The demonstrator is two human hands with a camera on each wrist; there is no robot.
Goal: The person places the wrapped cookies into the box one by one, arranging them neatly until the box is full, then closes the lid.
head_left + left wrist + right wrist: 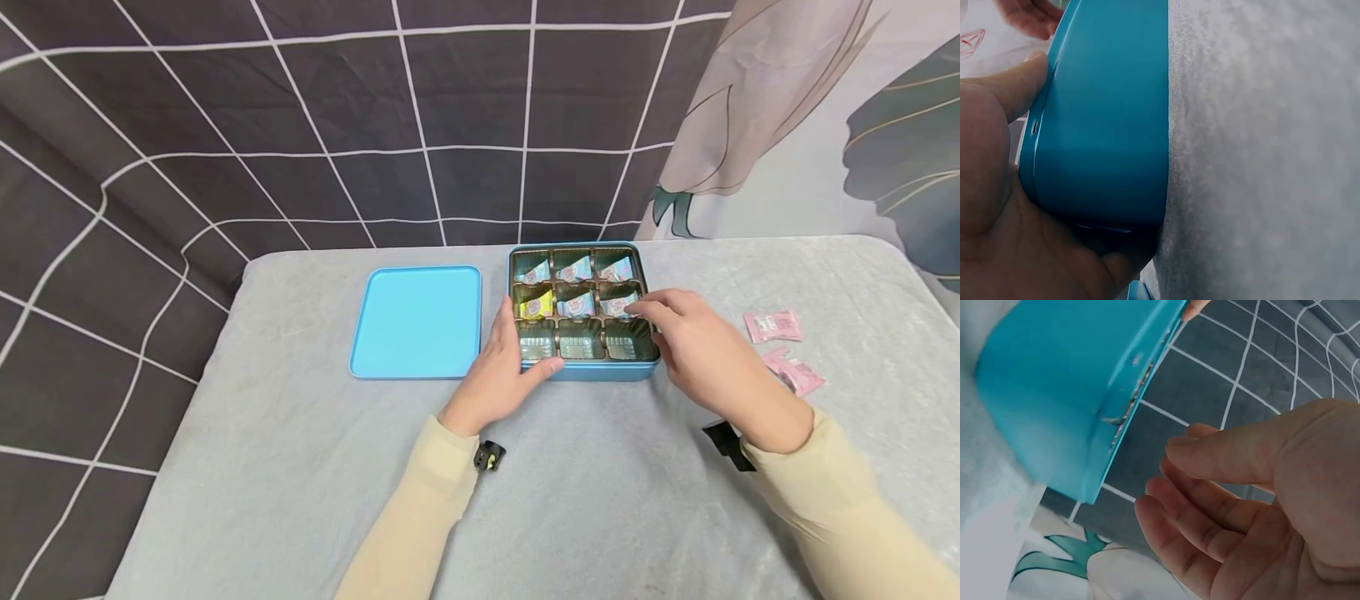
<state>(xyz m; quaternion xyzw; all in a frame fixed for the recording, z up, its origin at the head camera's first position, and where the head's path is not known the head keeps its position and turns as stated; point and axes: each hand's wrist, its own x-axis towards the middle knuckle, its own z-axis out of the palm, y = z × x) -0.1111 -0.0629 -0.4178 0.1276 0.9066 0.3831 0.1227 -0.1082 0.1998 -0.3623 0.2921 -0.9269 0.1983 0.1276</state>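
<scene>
Blue tin [600,372] is standing at the far edge of the table, on gray cloth [300,467]. Left hand [497,379] is grasping its near left corner, thumb lying at the near rim, fingers wrapping the left wall. Right hand [701,354] is bending its fingers over the right rim, fingertips reaching the middle row's right-end candy [613,306]; whether they are pinching it cannot be told.

Nine compartments are forming three rows of three. Six wrapped candies are occupying the far and middle rows, one each: five blue-and-white, plus one yellow candy [537,306] at middle left. Three near compartments [581,340] are exposing ribbed floors.

One blue lid [416,325] is lying left of the tin, across a narrow gap. Two pink candies [773,326] are lying to the right, well apart from it. Cloth is extending from the near wall toward the person. Smooth walls and rounded corners are surrounding a shiny, dark insert.
</scene>
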